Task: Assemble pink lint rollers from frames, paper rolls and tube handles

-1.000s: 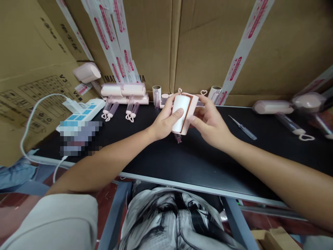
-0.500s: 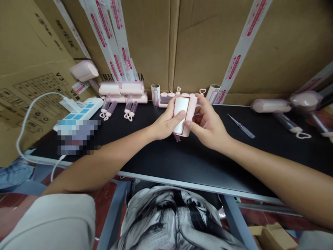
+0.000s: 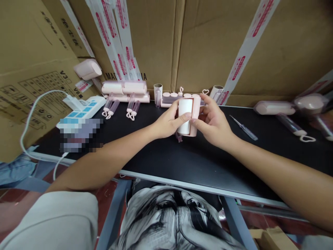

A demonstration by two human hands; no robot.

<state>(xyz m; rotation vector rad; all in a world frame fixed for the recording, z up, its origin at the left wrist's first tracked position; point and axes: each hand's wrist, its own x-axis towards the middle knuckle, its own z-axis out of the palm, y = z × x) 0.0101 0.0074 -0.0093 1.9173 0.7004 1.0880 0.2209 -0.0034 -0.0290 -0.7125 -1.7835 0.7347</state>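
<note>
Over the middle of the black table, both my hands grip one lint roller, its white paper roll [image 3: 184,119] sitting partly inside a pink cover [image 3: 196,114]. My left hand [image 3: 170,121] is closed around the roll's side, thumb lying across the white paper. From the other side, my right hand [image 3: 214,123] holds the pink cover, with its thumb at the seam between cover and roll. Below the roll shows a bit of clear purplish plastic [image 3: 179,136]; how it joins on is hidden. Behind the hands lie pink and clear lint roller parts [image 3: 170,100].
Several lint rollers [image 3: 124,88] lie back left, others [image 3: 274,107] at the right. A screwdriver [image 3: 244,127] rests right of my hands. White tubes [image 3: 158,89] stand along the cardboard wall [image 3: 208,45]. A power strip [image 3: 85,110] with a cable occupies the left.
The lint roller stands slightly more upright in my hands. My grip stays about the same. The whole view has shifted a little.
</note>
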